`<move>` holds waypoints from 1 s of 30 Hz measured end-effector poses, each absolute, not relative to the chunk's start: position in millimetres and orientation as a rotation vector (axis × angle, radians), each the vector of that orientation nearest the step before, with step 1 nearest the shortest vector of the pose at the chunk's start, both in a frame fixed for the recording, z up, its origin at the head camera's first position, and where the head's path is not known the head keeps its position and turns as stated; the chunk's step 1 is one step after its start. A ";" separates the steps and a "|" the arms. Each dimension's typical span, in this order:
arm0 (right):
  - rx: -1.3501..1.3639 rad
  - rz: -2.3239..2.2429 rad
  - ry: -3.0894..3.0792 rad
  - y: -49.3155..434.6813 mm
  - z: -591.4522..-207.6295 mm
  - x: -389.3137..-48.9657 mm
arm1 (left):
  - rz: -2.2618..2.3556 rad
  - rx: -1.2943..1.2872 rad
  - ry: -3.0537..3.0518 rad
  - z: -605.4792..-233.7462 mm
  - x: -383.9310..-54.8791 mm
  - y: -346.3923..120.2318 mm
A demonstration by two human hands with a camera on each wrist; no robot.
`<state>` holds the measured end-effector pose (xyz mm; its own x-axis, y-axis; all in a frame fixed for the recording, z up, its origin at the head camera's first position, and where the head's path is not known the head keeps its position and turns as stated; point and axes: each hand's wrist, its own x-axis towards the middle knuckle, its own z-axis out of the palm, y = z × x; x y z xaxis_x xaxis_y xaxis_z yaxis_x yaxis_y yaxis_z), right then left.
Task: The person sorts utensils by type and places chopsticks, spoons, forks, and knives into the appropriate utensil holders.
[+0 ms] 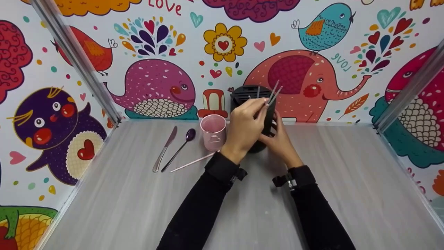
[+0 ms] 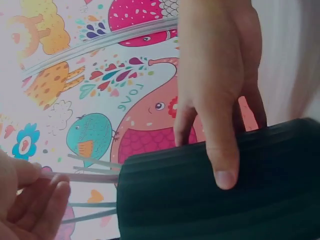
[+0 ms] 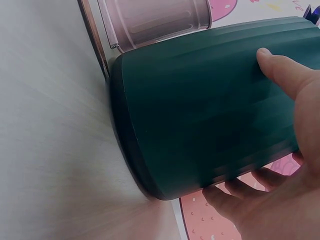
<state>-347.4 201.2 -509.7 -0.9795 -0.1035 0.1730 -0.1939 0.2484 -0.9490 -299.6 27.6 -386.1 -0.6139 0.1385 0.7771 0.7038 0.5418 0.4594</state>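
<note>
A dark green, ribbed utensil holder (image 3: 200,120) with a slotted top stands upright on the table, against the patterned wall. My right hand (image 1: 282,142) grips its side, thumb across the front and fingers around the far side. Over the top, my left hand (image 1: 246,121) pinches a slim pinkish straw (image 2: 92,177) between thumb and fingers. The straw's lower end meets the slotted top; how deep it goes is hidden. Several thin straws (image 2: 95,204) stick up from the slots around it.
Left of the holder stands a pink translucent mug (image 1: 213,133). Beside it lie a table knife (image 1: 166,147), a dark spoon (image 1: 178,151) and a thin pink straw (image 1: 194,161). A cartoon-printed wall (image 1: 222,74) closes off the back, with metal posts (image 1: 76,59) at the corners.
</note>
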 end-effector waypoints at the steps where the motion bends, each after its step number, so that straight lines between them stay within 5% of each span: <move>1: 0.292 1.855 -2.425 201.3 -509.7 -347.6 | -1.038 -0.668 -2.097 -386.6 -300.8 28.4; 30: 0.330 1.892 -2.412 200.8 -511.7 -349.5 | -0.747 -0.348 -2.614 -390.9 -319.3 55.9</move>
<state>-349.5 200.8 -511.7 -0.9754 -0.1312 0.1769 -0.2030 0.2245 -0.9531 -319.3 55.9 -390.9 -0.8898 0.1262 0.4386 0.3388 0.8264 0.4497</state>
